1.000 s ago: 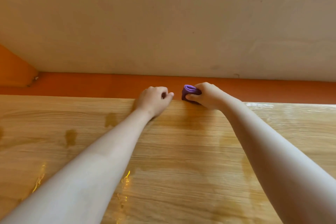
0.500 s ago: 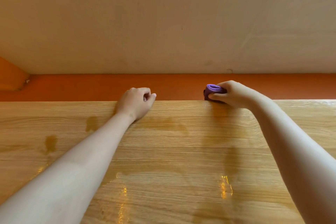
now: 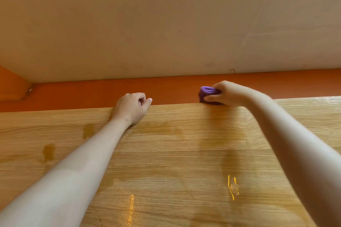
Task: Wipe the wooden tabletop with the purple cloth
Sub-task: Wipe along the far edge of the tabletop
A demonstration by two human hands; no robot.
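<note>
The wooden tabletop (image 3: pixel 175 156) fills the lower half of the head view, with damp darker patches on it. A folded purple cloth (image 3: pixel 207 94) sits at the table's far edge, right of centre. My right hand (image 3: pixel 227 93) grips the cloth and presses it onto the wood. My left hand (image 3: pixel 132 108) rests on the far edge left of the cloth, fingers curled into a loose fist, holding nothing.
Beyond the far edge runs an orange band (image 3: pixel 92 92) under a beige wall (image 3: pixel 166 24). An orange corner piece (image 3: pixel 11 84) stands at the far left. Wet streaks glint near the front of the table (image 3: pixel 232 188).
My right hand has slid the cloth to the right along the far edge. The left hand has stayed at the edge, and the gap between the hands has grown.
</note>
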